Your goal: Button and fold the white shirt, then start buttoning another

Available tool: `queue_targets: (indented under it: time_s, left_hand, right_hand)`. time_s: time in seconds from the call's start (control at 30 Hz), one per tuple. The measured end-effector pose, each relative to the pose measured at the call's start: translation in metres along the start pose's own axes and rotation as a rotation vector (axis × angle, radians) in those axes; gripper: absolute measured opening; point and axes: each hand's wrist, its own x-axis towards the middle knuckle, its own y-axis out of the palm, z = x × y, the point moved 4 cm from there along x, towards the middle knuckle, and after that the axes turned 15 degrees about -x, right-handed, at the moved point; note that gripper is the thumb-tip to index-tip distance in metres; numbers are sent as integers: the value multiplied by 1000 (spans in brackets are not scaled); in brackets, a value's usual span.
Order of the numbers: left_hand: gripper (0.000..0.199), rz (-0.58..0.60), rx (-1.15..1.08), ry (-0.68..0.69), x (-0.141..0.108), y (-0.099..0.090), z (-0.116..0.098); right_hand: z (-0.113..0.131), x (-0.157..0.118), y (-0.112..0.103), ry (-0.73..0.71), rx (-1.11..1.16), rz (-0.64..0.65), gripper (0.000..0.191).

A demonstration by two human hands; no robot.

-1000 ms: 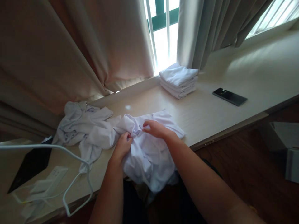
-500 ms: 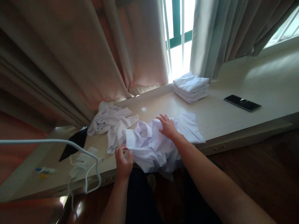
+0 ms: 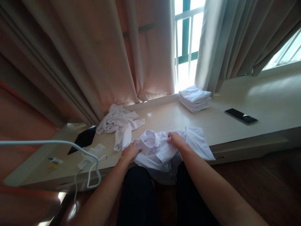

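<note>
White shirt [image 3: 150, 140] lies across the tabletop's [image 3: 162, 116] near edge, collar to the left. Right hand [image 3: 176, 140] pinches its cloth; left hand [image 3: 130, 152] touches its left end, grip unclear. Apparent step: straightening. Next move calls for even tension.

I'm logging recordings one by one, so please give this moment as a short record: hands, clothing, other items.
Left hand: on the white shirt, left of its collar; grip unclear
Right hand: bent onto the shirt, right of its collar; grip unclear
Shirt layout: partly on the counter, lower part past its front edge
Folded stack: white, near the window
Crumpled pile: white cloth, left of the folded stack
Phone: right of the folded stack
</note>
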Motion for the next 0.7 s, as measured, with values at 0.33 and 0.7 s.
queue_targets:
  time_s: [0.33,0.7]
  left_hand:
    - [20,38,-2,65,-25,-22,2]
    - [36,-40,-60,11,-46,-37,10]
  right_hand:
    - [15,-40,-33,-25,-111,-179,52]
    - [38,-35,-56,-27,54,-202,24]
